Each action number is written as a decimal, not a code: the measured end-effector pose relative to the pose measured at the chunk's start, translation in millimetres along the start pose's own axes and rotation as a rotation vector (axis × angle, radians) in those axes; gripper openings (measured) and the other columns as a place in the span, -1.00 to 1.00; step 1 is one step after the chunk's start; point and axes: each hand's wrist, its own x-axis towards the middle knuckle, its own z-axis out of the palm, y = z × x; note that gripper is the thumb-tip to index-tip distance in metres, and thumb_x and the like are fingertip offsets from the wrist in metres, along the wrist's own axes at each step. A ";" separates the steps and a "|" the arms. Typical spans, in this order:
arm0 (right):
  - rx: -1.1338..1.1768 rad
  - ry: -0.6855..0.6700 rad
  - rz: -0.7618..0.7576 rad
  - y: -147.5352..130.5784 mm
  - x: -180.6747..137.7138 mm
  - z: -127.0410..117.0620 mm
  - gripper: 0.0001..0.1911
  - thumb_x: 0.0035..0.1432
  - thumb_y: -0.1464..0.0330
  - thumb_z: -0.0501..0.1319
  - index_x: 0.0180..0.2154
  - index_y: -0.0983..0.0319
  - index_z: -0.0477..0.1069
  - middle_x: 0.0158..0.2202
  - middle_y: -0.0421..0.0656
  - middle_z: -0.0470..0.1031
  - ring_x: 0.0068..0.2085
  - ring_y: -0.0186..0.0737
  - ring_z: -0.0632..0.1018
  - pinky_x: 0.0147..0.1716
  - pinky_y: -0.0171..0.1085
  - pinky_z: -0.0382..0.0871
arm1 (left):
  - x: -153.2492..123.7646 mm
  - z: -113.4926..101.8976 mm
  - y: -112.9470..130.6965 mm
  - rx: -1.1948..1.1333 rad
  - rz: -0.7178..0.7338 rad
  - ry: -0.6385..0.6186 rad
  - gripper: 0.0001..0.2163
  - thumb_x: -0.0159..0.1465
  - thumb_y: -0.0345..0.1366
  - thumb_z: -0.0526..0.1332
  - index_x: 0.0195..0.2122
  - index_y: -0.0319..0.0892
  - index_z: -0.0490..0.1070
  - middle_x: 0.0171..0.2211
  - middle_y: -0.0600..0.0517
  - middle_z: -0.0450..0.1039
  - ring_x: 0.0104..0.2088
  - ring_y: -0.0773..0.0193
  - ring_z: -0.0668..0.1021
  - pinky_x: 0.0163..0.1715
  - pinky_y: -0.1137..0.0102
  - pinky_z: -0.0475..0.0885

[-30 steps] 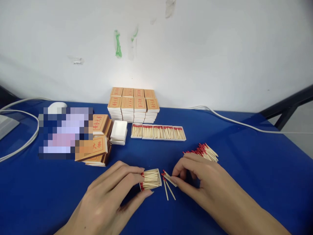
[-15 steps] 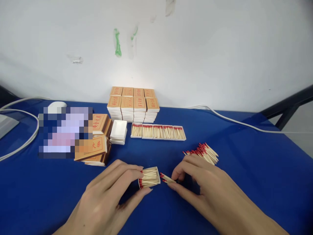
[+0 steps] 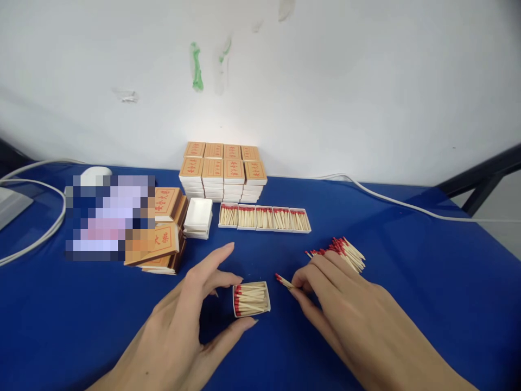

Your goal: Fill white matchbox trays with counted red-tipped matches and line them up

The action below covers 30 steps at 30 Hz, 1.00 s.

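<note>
A small white tray of red-tipped matches (image 3: pixel 251 298) lies on the blue table (image 3: pixel 407 304) near me. My left hand (image 3: pixel 191 320) cups its left side, thumb and a finger touching the tray's edges, index finger raised and stretched out. My right hand (image 3: pixel 345 304) is to the tray's right, fingers pinched on a few matches (image 3: pixel 284 281) whose red tips point at the tray. A loose heap of matches (image 3: pixel 342 252) lies just behind that hand.
A row of several filled trays (image 3: pixel 264 218) sits mid-table before stacked orange matchboxes (image 3: pixel 223 172). Empty white trays (image 3: pixel 198 218) and a pile of orange sleeves (image 3: pixel 165 231) stand at the left. Cables (image 3: pixel 386 198) run along the back edge; a white mouse (image 3: pixel 94 175) lies far left.
My right hand picked the loose matches up off the cloth and lifted them up and to the right. My left index finger rose off the tray.
</note>
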 end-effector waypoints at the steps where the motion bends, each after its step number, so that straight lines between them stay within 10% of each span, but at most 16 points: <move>1: -0.010 0.002 -0.002 0.0 0.7 -0.1 -0.68 0.60 0.47 0.06 -0.15 0.16 0.55 -0.26 -0.05 0.60 -0.26 0.00 0.61 -0.36 -0.10 0.49 | 1.3 0.1 0.6 -0.004 0.002 0.003 -0.27 0.57 0.14 0.31 0.63 0.02 0.12 -0.03 0.01 0.77 -0.08 0.14 0.85 -0.19 0.38 0.81; 14: 0.352 0.187 -0.159 -27.1 16.3 -2.3 -0.88 0.59 0.51 0.23 -0.03 0.27 0.55 -0.20 -0.14 0.65 -0.18 -0.16 0.57 -0.16 -0.12 0.55 | -1.9 0.4 -0.2 -0.051 -0.028 -0.115 -0.35 0.62 0.14 0.23 0.64 0.20 0.08 0.02 0.07 0.74 -0.02 0.21 0.83 0.03 0.35 0.78; 22: 0.176 0.044 -0.239 -20.7 10.2 14.6 -0.82 0.40 0.63 0.29 -0.09 0.29 0.59 -0.17 -0.05 0.60 -0.14 0.01 0.56 -0.18 0.01 0.58 | -0.5 -2.7 3.6 -0.014 0.051 -0.138 -0.38 0.65 0.12 0.19 0.64 0.18 0.07 0.03 0.11 0.75 0.00 0.24 0.83 0.09 0.36 0.75; 30: 0.127 -0.008 -0.223 -20.4 14.2 2.2 -0.82 0.50 0.56 0.23 -0.14 0.25 0.58 -0.19 -0.06 0.59 -0.12 -0.01 0.58 -0.05 0.05 0.65 | 2.5 -4.2 1.8 -0.071 0.150 -0.222 -0.85 0.64 -0.21 0.29 0.17 0.02 0.43 0.00 0.09 0.65 -0.05 0.30 0.74 0.04 0.47 0.67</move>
